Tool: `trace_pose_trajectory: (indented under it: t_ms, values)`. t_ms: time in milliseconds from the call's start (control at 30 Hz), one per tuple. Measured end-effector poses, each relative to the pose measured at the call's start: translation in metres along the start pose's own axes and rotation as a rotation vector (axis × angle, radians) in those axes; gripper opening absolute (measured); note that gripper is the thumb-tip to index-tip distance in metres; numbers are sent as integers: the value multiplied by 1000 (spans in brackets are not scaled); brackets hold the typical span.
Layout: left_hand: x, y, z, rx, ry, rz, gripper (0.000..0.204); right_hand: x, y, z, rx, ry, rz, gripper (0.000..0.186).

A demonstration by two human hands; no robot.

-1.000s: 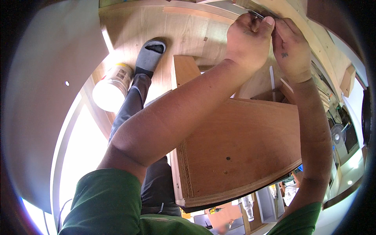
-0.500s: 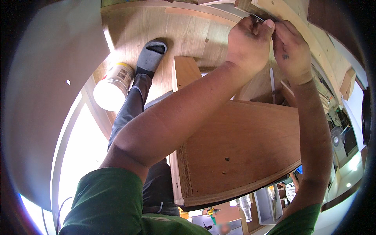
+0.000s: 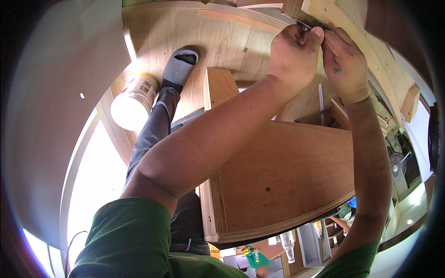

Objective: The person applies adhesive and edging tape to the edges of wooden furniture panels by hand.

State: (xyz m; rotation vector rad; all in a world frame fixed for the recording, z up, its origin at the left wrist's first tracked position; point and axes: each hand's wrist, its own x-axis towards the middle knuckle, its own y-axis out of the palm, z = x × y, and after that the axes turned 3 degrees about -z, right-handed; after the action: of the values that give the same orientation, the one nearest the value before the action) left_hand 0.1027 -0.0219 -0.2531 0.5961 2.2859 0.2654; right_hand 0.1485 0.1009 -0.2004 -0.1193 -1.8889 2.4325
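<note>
At the upper right, both hands meet at the underside of a pale wooden beam (image 3: 352, 37). My left hand (image 3: 294, 58) is closed, thumb raised, around a thin metal piece (image 3: 304, 24) whose full shape is hidden by the fingers. My right hand (image 3: 345, 65) is bent with its fingertips pressed together beside the left thumb, against the beam; what they hold, if anything, is hidden. Below my forearms lies a brown plywood box (image 3: 287, 167) with a curved edge and small holes.
A white bucket (image 3: 130, 106) stands beside my slippered foot (image 3: 181, 67) on the wood-look floor (image 3: 218, 41). A large pale panel (image 3: 51, 116) curves along the left. Lower down are co-workers (image 3: 257, 259), a drawer-like white box (image 3: 313, 245) and a clear bottle (image 3: 287, 245). A fan (image 3: 396, 167) shows at right.
Both hands have shifted slightly down in the picture along with the beam, keeping their grip. A co-worker at the bottom has come further into view.
</note>
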Motion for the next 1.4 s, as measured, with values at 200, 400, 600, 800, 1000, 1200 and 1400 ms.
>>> trace_pose_trajectory:
  t_ms: [200,400,600,800,1000,1200,1400]
  values:
    - [-4,-3,-1,77,9,-22,32,-5,1,2,28,43,15,19]
    - [-6,-4,-7,153,33,-31,33,-9,6,-1,42,44,-27,19]
    - [-3,-4,-1,107,42,-9,30,-11,9,1,71,47,-47,20]
    - [-1,-2,1,40,31,-8,29,-8,8,2,84,58,-46,18]
    - [-1,-3,3,-21,29,1,28,-7,10,2,66,80,-34,14]
    - [-1,-4,3,-60,49,19,28,-4,8,5,82,89,-22,14]
    - [-2,-4,1,-130,46,32,30,-3,8,5,56,67,-40,12]
